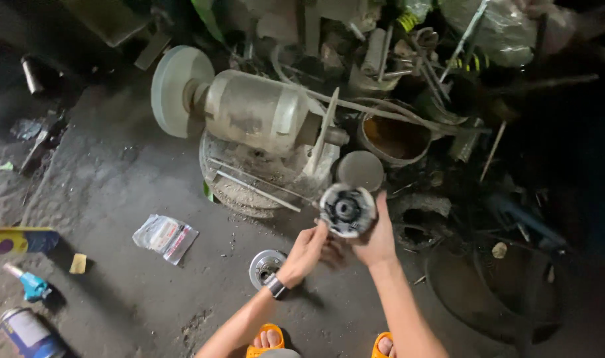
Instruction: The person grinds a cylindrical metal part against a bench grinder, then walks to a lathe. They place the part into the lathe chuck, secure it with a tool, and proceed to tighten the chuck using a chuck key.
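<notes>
Head view: rusty pot (395, 139) of brown liquid beyond right hand (377, 240).

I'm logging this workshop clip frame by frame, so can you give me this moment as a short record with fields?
setting: dark, dusty workshop floor, seen from above
right hand: holds up a round metal part with a dark hub
left hand: touches the part's lower edge; wristwatch on the wrist
behind the hands: bench grinder with a pale wheel
on the floor: round metal disc, clear plastic packet, blue torch head, spray can
feet: orange sandals
</notes>
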